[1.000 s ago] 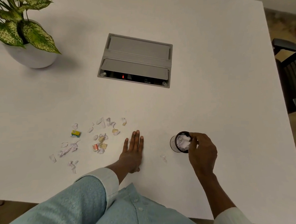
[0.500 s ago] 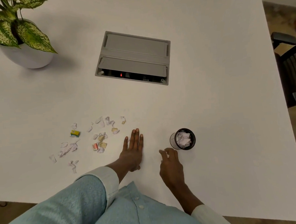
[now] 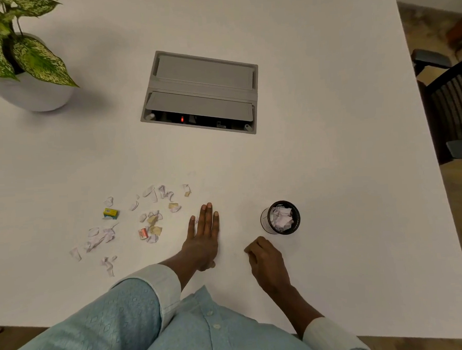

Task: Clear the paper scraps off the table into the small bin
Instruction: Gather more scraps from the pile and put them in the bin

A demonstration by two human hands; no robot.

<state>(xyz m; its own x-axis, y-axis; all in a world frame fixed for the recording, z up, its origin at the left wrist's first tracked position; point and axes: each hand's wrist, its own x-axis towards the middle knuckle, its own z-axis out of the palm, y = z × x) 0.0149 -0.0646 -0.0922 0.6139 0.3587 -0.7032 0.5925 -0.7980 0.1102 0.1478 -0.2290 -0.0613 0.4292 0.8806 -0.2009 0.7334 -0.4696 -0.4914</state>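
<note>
The small black bin (image 3: 280, 217) stands upright on the white table (image 3: 330, 143), with crumpled white paper inside. Several paper scraps (image 3: 152, 219), white, tan and coloured, lie scattered to the left of my hands, along with a small yellow packet (image 3: 110, 213). My left hand (image 3: 203, 237) rests flat on the table just right of the scraps, fingers straight and holding nothing. My right hand (image 3: 266, 261) is below and left of the bin, its fingertips pinched together on the tabletop where a lone scrap lay; that scrap is hidden under the fingers.
A grey cable box (image 3: 201, 93) with an open flap is set into the table's middle. A potted plant (image 3: 24, 78) in a white pot stands at the far left. A dark chair (image 3: 451, 104) is beyond the table's right edge.
My right hand left the bin's rim, moved down-left to the lone scrap and closed its fingers over it. My left hand stayed flat in place.
</note>
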